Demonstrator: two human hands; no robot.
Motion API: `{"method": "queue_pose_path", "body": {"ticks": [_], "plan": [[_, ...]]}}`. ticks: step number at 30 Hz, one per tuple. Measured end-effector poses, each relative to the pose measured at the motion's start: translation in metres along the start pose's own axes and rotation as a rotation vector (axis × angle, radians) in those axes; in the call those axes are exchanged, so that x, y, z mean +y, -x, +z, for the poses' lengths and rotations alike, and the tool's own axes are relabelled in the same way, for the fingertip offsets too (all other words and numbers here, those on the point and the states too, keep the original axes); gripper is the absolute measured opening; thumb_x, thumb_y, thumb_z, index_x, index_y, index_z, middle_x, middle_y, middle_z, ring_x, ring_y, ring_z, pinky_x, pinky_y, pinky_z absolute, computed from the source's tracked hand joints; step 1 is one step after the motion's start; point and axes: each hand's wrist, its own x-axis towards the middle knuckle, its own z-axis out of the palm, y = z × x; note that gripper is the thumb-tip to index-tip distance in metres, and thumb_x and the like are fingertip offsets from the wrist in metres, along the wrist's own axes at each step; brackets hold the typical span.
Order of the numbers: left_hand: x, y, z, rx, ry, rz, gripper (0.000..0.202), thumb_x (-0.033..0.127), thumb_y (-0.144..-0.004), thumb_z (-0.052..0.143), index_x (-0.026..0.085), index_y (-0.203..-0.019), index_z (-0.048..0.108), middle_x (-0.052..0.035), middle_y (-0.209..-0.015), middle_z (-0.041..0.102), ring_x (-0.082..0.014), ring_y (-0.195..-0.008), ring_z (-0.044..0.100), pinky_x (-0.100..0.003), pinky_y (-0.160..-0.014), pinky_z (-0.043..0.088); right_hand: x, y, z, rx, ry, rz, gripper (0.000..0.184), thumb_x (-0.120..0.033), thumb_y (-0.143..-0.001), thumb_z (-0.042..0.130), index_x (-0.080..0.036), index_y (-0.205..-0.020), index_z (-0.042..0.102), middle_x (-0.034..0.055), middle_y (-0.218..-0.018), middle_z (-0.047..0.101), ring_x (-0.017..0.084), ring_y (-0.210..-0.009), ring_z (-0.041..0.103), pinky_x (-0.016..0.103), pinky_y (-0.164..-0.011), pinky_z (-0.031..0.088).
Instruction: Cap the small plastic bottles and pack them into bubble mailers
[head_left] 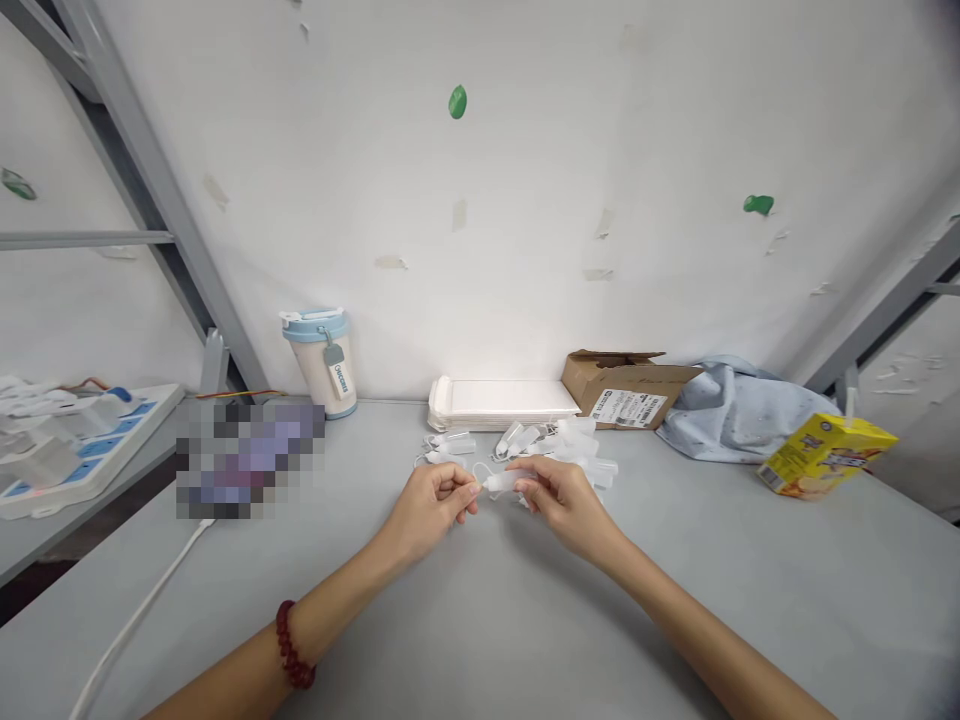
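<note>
My right hand (562,495) is closed on a small white plastic bottle (501,483) with a narrow tip pointing left. A thin white cord (480,466) makes a loop by that tip. Thumb and fingers of my left hand (442,500) are pinched together at the tip, where the cord meets them; exactly what they grip is partly hidden. Behind my right hand lies a loose pile of similar small bottles (577,435), some with translucent parts and cords. A few more bottles (454,443) lie just beyond my left hand.
Against the wall stand a stack of flat white packets (502,400), an opened cardboard box (630,390) and a cream tumbler (322,365). Pale blue cloth (742,410) and a yellow drink carton (825,455) are to the right. A power strip (90,450) and white cable (142,615) lie left.
</note>
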Motion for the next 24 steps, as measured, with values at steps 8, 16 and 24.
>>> {"method": "queue_pose_path", "body": {"ticks": [8,16,24], "plan": [[-0.003,0.001,0.000,0.000,-0.005,0.009,0.020,0.032,-0.075,0.053,0.014,-0.066,0.056,0.0010,-0.057,0.054,-0.0087,-0.051,0.046,-0.021,-0.049,0.036,-0.001,0.000,0.001,0.012,0.018,-0.016,0.021,-0.022,-0.082,0.043,-0.014,-0.087,0.062,-0.0039,-0.052,0.045,0.010,-0.048,0.041,0.022,-0.048,0.034],[-0.003,-0.009,-0.014,-0.037,-0.059,0.014,0.023,0.036,-0.074,0.055,0.014,-0.068,0.057,-0.0002,-0.061,0.057,-0.0097,-0.053,0.049,-0.022,-0.052,0.037,0.010,-0.002,0.000,-0.070,0.238,-0.114,0.018,-0.024,-0.085,0.045,-0.017,-0.097,0.058,0.0029,-0.074,0.058,0.014,-0.065,0.053,0.026,-0.059,0.042],[0.002,-0.024,-0.059,0.037,-0.185,-0.096,0.027,0.040,-0.070,0.058,0.013,-0.068,0.060,-0.0021,-0.063,0.060,-0.0108,-0.055,0.050,-0.021,-0.050,0.036,0.018,-0.005,-0.017,-0.115,0.642,-0.178,0.037,-0.032,-0.073,0.066,-0.020,-0.105,0.053,0.0081,-0.096,0.058,0.023,-0.089,0.051,0.035,-0.071,0.047]]}}
